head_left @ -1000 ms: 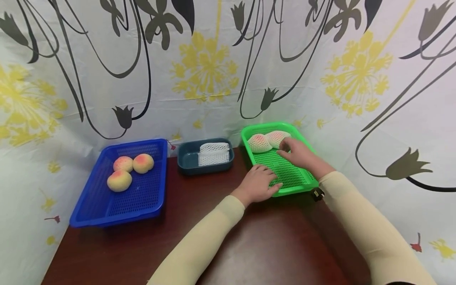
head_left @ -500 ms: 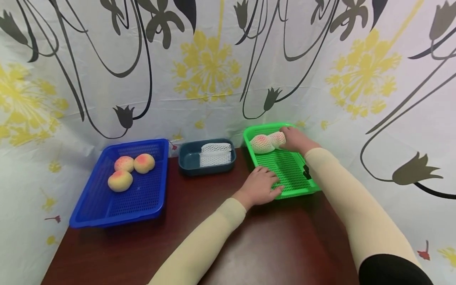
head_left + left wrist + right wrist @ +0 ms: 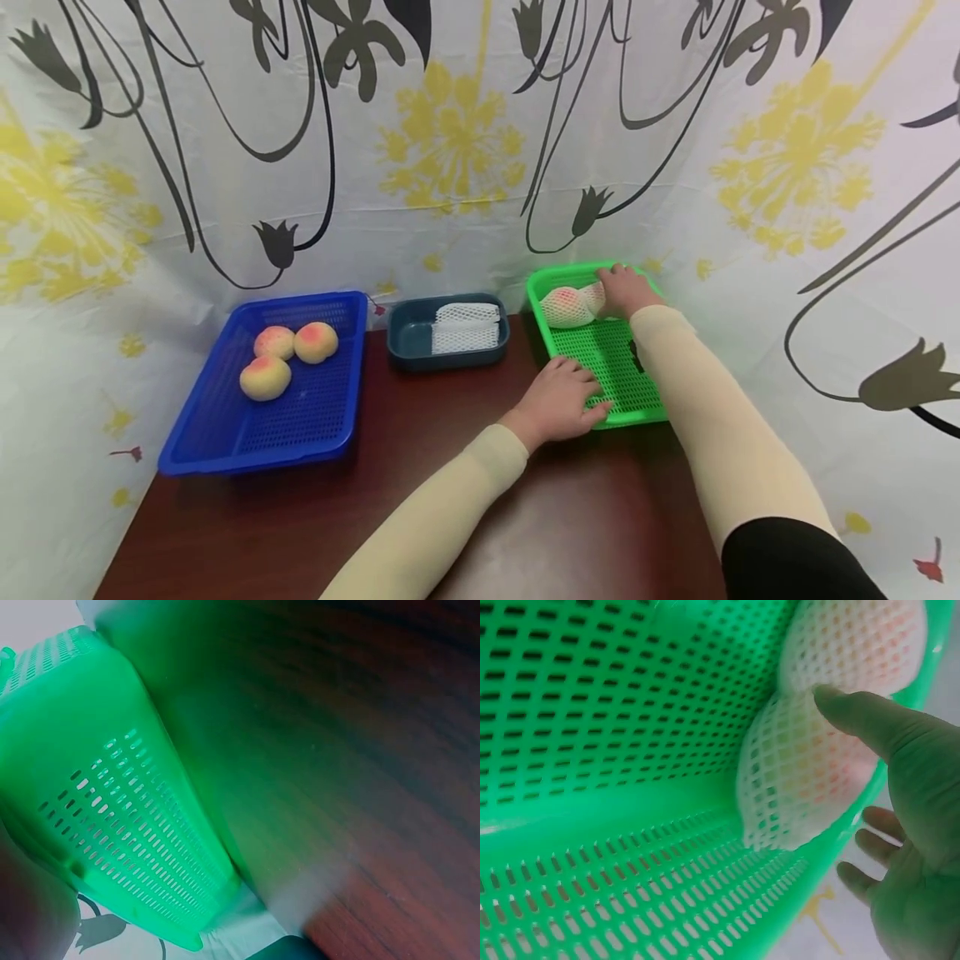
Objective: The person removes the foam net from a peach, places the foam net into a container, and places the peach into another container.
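Note:
Two peaches in white foam netting lie at the far end of a green basket (image 3: 611, 354): the left netted peach (image 3: 566, 310) shows fully, the right netted peach (image 3: 592, 293) is partly covered by my right hand (image 3: 628, 292). In the right wrist view, the thumb of that hand (image 3: 922, 787) touches the nearer netted peach (image 3: 802, 780), while its other fingers extend outside the basket rim. My left hand (image 3: 558, 402) rests with loosely spread fingers on the basket's left rim. The left wrist view shows only a blurred piece of the hand (image 3: 30, 907) against the basket's outer wall (image 3: 67, 712).
A blue basket (image 3: 315, 417) at the left holds three bare peaches (image 3: 266, 377). Between the baskets stands a dark teal tray (image 3: 408, 337) with white foam nets (image 3: 465, 329). All stand on a brown table (image 3: 450, 467) against a patterned curtain (image 3: 450, 242).
My right hand has moved from above the basket's middle to the right netted peach at the far end. My left hand stays on the rim. The view has shifted slightly.

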`<state>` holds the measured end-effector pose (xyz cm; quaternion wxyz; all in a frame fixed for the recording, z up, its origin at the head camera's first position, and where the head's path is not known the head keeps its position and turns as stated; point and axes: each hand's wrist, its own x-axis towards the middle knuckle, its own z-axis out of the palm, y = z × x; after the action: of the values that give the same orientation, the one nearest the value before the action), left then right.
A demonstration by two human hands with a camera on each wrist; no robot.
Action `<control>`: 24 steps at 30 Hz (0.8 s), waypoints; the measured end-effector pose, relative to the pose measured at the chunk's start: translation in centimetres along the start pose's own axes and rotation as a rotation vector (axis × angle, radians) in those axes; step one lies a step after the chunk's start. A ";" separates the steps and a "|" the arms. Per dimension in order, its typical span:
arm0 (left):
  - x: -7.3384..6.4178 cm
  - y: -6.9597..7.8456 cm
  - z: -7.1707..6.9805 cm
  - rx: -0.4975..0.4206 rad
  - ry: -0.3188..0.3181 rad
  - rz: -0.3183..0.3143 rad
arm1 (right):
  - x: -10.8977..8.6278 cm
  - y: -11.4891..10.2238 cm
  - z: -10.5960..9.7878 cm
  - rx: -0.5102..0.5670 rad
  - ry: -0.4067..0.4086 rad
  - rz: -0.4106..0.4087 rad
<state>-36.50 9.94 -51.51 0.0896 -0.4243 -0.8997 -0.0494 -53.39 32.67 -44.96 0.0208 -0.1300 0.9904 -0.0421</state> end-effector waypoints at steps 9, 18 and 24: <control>-0.1 0.0 -0.2 0.014 0.001 0.010 | 2.2 2.3 3.3 0.018 -0.064 -0.028; -0.1 -0.3 0.2 0.020 0.011 0.017 | 3.7 2.8 5.4 0.174 -0.065 0.034; 0.0 -0.2 0.3 0.028 0.031 0.016 | 4.5 3.1 6.1 0.168 -0.039 0.043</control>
<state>-36.65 9.86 -51.81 0.1099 -0.4295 -0.8953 -0.0429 -58.24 34.01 -51.49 0.0516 -0.1075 0.9853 -0.1221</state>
